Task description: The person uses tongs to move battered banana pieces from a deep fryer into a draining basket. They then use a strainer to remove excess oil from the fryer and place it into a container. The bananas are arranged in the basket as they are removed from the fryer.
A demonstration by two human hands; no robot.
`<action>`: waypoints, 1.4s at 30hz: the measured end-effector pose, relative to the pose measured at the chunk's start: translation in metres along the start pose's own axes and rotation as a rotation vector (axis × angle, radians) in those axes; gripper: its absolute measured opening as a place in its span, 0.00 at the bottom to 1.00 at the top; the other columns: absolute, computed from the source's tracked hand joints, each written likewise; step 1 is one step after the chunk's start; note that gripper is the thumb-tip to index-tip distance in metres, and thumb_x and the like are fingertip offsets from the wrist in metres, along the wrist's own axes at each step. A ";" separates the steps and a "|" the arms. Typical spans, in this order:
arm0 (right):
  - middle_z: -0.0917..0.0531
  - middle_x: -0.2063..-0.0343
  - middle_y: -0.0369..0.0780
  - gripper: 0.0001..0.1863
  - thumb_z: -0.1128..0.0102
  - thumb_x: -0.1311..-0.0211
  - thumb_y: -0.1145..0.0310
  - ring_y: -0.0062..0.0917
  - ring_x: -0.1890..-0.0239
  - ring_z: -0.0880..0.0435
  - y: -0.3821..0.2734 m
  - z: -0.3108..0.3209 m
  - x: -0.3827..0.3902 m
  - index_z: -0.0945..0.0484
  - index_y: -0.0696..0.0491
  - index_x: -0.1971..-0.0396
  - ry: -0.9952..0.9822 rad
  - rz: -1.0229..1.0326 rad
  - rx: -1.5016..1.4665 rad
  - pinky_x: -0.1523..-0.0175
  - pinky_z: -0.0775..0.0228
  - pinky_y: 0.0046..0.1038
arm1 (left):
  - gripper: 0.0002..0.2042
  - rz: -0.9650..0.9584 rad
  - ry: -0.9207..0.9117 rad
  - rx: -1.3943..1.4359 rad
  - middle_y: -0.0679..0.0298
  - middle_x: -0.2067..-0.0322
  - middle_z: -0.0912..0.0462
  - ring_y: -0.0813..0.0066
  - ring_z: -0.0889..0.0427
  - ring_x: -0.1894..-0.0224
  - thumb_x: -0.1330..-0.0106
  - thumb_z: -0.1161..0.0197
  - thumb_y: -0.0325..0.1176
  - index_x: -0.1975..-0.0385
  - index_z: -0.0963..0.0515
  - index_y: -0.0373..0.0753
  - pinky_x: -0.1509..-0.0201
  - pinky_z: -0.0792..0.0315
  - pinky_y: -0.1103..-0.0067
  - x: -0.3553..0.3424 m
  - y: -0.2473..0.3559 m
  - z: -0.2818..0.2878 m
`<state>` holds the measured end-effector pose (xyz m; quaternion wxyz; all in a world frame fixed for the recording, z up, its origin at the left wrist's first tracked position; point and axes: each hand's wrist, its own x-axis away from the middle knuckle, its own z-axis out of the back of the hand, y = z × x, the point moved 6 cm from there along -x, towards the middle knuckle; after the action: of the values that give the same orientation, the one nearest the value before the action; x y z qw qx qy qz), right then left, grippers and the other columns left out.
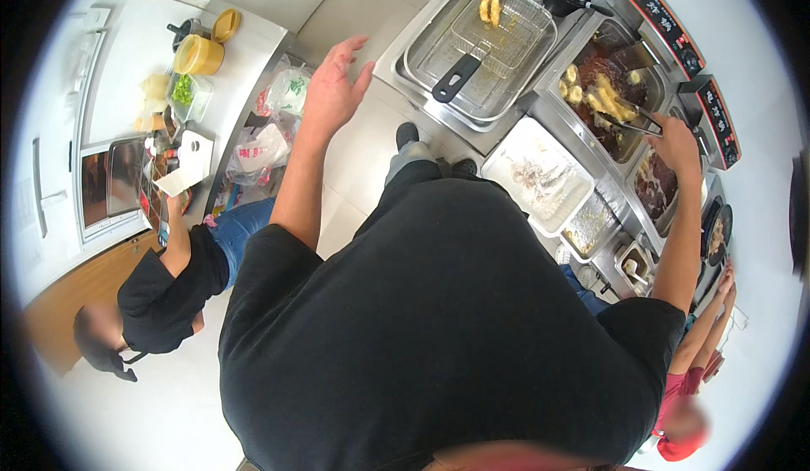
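My right hand (677, 144) is wrapped round a pair of metal tongs (631, 125). The tongs reach over the deep fryer (623, 34), and their tips are at a clump of yellow battered pieces (604, 96) in the dark oil. Several round, pale yellow pieces (570, 83) float at the fryer's left side. My left hand (336, 87) is raised in the air over the floor, fingers apart, holding nothing. To its right, a wire frying basket (506, 45) with a black handle (456, 78) lies in a steel tray, with two long golden fried pieces (489, 7) on it.
A white tub of flour (540, 176) stands below the fryer, beside a second oil vat (656, 186). At left, a co-worker (173, 298) holds a white box (190, 167) by a counter with a yellow tub (199, 55). Another person in red (682, 403) works at lower right.
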<state>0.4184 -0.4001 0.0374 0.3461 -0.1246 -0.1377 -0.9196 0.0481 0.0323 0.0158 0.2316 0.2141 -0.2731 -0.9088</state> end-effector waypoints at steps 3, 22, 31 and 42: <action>0.16 0.56 0.52 0.29 0.29 0.47 0.59 0.47 0.49 0.18 0.003 -0.001 0.002 0.20 0.53 0.45 -0.005 -0.015 0.007 0.44 0.27 0.44 | 0.20 -0.086 -0.006 0.046 0.54 0.49 0.19 0.59 0.16 0.53 0.34 0.35 0.32 0.43 0.26 0.41 0.47 0.23 0.69 -0.009 0.032 0.000; 0.16 0.59 0.56 0.34 0.33 0.42 0.53 0.50 0.53 0.18 0.016 0.009 -0.012 0.26 0.58 0.39 0.124 0.036 -0.165 0.48 0.29 0.42 | 0.18 -0.218 -0.025 -0.036 0.57 0.54 0.16 0.59 0.16 0.53 0.36 0.33 0.31 0.46 0.23 0.42 0.49 0.23 0.70 -0.015 0.082 0.012; 0.17 0.54 0.57 0.33 0.32 0.40 0.51 0.47 0.49 0.17 0.016 0.001 0.061 0.25 0.56 0.39 0.314 -0.257 -0.494 0.44 0.29 0.36 | 0.16 -0.430 -0.156 0.117 0.61 0.55 0.16 0.58 0.17 0.56 0.36 0.32 0.33 0.48 0.21 0.47 0.53 0.22 0.70 -0.040 0.169 0.023; 0.13 0.55 0.44 0.31 0.32 0.36 0.56 0.20 0.55 0.19 -0.009 -0.078 0.115 0.25 0.62 0.40 0.680 -0.563 -1.152 0.44 0.31 0.23 | 0.16 -0.527 -0.272 0.032 0.60 0.54 0.16 0.56 0.16 0.56 0.34 0.35 0.36 0.47 0.23 0.48 0.53 0.21 0.69 -0.048 0.182 -0.014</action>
<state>0.3181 -0.4893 0.0004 -0.0006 0.0459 0.4568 -0.8884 0.1494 -0.0833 0.1261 -0.0544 0.1574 -0.2508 -0.9536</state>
